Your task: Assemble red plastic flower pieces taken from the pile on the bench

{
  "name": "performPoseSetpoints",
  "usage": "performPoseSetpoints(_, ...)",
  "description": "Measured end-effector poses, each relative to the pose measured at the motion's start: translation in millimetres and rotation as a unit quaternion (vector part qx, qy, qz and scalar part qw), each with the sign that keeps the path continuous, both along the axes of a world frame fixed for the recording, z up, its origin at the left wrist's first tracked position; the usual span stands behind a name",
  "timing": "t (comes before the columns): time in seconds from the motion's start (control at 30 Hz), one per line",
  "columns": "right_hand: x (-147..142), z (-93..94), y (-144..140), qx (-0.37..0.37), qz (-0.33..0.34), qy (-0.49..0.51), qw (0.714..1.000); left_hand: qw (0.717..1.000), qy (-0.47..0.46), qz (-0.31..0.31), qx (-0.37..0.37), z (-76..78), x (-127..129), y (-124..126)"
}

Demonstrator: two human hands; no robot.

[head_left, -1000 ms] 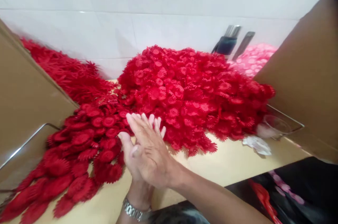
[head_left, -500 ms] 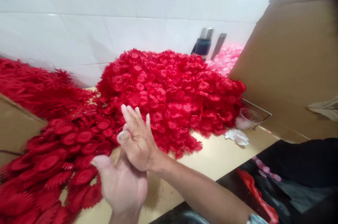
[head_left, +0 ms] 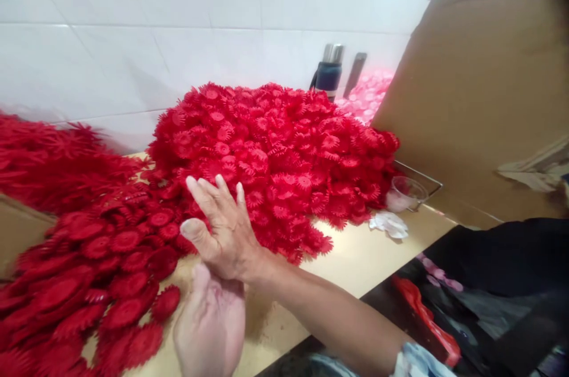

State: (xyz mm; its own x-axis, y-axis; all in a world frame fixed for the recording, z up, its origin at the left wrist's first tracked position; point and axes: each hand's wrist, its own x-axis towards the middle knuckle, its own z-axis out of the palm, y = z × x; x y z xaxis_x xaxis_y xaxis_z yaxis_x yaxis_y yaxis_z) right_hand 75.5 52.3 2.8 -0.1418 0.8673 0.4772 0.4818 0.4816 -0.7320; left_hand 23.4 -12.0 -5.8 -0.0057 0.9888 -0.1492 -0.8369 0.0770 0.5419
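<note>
Right hand (head_left: pixel 224 229) spread flat before the red plastic flower heap (head_left: pixel 275 152), left hand (head_left: pixel 211 326) opened palm-up beneath it, nothing held

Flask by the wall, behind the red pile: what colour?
Dark navy flask with a silver cap, in the head view.

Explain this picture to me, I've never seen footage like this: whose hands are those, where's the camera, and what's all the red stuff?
The camera sits on a person's head, looking forward and down, so both hands are their own. The right hand is open, fingers spread, at the edge of a big heap of red plastic flower pieces. The left hand, palm up, lies just beneath it; neither holds anything. Flatter red pieces spread on the tan table. Behind stand a flask and pink pieces; a cardboard box stands right, with a clear cup nearby.
</note>
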Motion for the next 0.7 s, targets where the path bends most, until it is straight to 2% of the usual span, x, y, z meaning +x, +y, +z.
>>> performPoseSetpoints(0.07,3.3,-3.0,-0.6,0.009,-0.004,0.054,0.998,0.997,0.006,0.008,-0.08,-4.5,-1.4,0.6)
performPoseSetpoints(0.13,6.5,-3.7,-8.9,-0.012,0.016,0.149,0.989,0.99,0.007,0.02,-0.142,-7.4,-6.4,1.8)
performPoseSetpoints(0.23,17.6,-1.3,-22.1,-0.076,0.085,0.281,0.953,0.99,-0.005,0.01,-0.142,-7.0,-16.1,1.4)
performPoseSetpoints(0.3,29.2,-1.3,-26.6,-0.092,0.095,0.317,0.939,0.993,-0.02,-0.002,-0.114,-5.9,-22.0,-0.4)
performPoseSetpoints(0.37,41.3,-4.9,-28.9,-0.096,0.068,0.314,0.942,0.994,-0.036,-0.004,-0.103,-6.1,-26.9,-2.4)
performPoseSetpoints(0.47,55.1,-14.2,-34.3,-0.113,0.028,0.256,0.96,0.991,-0.054,0.006,-0.123,-8.1,-31.9,-4.5)
performPoseSetpoints(0.57,62.6,-21.8,-43.9,-0.102,0.026,0.167,0.98,0.987,-0.061,0.012,-0.146,-9.3,-35.1,-6.5)
performPoseSetpoints(0.7,67.2,-26.0,-54.0,-0.063,0.019,0.084,0.994,0.99,-0.033,-0.018,-0.136,-8.6,-38.8,-11.0)
